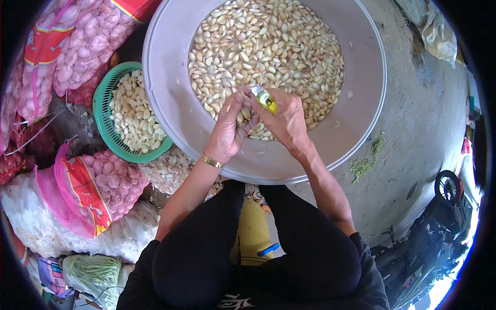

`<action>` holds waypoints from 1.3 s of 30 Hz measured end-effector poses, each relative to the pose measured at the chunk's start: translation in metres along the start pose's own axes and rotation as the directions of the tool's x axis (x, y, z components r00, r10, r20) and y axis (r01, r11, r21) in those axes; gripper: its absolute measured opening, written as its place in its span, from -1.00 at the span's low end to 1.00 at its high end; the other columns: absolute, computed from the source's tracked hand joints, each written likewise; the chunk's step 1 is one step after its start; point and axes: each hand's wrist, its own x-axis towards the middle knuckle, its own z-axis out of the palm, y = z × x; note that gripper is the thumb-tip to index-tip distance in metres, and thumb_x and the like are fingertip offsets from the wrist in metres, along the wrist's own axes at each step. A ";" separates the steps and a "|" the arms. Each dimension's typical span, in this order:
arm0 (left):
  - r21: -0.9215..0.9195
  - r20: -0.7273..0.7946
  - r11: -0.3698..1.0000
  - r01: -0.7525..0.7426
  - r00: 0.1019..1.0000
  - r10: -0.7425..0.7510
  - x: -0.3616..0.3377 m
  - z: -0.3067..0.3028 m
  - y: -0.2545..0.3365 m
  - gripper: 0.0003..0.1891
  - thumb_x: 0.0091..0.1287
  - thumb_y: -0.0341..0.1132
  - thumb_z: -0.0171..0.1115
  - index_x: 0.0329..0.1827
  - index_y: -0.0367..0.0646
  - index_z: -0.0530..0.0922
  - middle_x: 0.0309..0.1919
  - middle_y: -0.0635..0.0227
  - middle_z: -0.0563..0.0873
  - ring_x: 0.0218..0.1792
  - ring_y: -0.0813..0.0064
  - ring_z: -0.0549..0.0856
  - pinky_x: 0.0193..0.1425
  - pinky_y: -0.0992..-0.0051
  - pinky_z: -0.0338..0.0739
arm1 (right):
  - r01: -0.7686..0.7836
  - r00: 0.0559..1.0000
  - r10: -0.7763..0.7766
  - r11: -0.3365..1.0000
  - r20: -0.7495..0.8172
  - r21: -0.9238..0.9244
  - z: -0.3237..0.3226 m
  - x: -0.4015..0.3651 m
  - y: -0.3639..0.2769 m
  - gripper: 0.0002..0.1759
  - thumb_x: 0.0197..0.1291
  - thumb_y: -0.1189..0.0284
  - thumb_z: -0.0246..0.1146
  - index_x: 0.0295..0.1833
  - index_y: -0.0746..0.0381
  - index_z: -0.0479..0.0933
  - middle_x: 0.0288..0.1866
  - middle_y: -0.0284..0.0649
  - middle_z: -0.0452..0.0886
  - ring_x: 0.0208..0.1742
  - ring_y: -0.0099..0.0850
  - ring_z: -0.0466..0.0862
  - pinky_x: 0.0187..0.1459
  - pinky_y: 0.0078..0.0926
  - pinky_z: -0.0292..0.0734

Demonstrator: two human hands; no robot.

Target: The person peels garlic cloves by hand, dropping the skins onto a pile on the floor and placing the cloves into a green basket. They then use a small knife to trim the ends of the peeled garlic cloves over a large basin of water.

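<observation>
A wide grey basin holds many unpeeled garlic cloves, seemingly in water. Over its near side, my left hand is closed around garlic cloves, mostly hidden by the fingers. My right hand grips a small knife with a yellow-green handle; its blade is hard to make out. The fingertips of both hands meet at the cloves. Left of the basin, a green basket contains peeled garlic cloves.
Pink net sacks of garlic bulbs are stacked at the left, with another open sack nearer me. Garlic skins lie below the basket. A blue-handled object rests between my legs. A motorbike stands at the right.
</observation>
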 end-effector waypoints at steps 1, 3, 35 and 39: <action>0.015 -0.006 1.000 -0.001 1.000 0.001 0.001 -0.003 -0.002 -0.64 0.42 0.02 0.21 0.14 0.05 0.53 -0.12 0.57 0.62 -0.04 0.69 0.58 0.08 0.53 0.53 | -0.001 1.000 0.001 1.000 -0.002 -0.001 -0.001 0.000 0.000 -0.74 0.10 0.36 0.42 -0.28 0.35 0.60 -0.46 -0.02 0.63 -0.45 -0.09 0.63 -0.38 -0.28 0.51; 0.032 -0.012 0.999 -0.001 1.000 0.001 0.001 -0.005 -0.002 -0.64 0.42 0.01 0.23 0.13 0.05 0.53 -0.12 0.58 0.62 -0.04 0.69 0.57 0.08 0.54 0.53 | 0.061 0.998 -0.060 0.998 0.032 -0.015 -0.002 -0.001 0.001 -0.77 0.11 0.40 0.42 -0.29 0.36 0.60 -0.40 0.00 0.62 -0.39 -0.10 0.63 -0.35 -0.31 0.51; 0.052 -0.035 0.998 -0.041 0.999 0.042 -0.021 -0.009 0.037 -0.84 0.35 -0.25 0.33 -0.14 -0.08 0.56 -0.27 0.38 0.62 -0.37 0.61 0.57 -0.43 0.72 0.47 | 0.066 0.997 -0.040 0.856 0.062 -0.514 0.002 0.115 0.090 -0.58 0.14 0.37 0.29 0.15 0.15 0.59 -0.08 0.03 0.67 -0.12 -0.02 0.70 -0.09 -0.15 0.60; 0.134 -0.070 0.991 0.004 0.998 0.006 -0.019 0.002 0.030 -0.78 0.31 -0.26 0.38 -0.08 -0.12 0.60 -0.25 0.42 0.62 -0.41 0.67 0.54 -0.48 0.74 0.39 | -0.115 0.987 0.096 0.983 0.131 0.146 -0.020 0.049 0.025 -0.61 0.25 0.27 0.30 0.09 0.27 0.63 -0.22 -0.05 0.73 -0.17 -0.25 0.72 -0.10 -0.32 0.60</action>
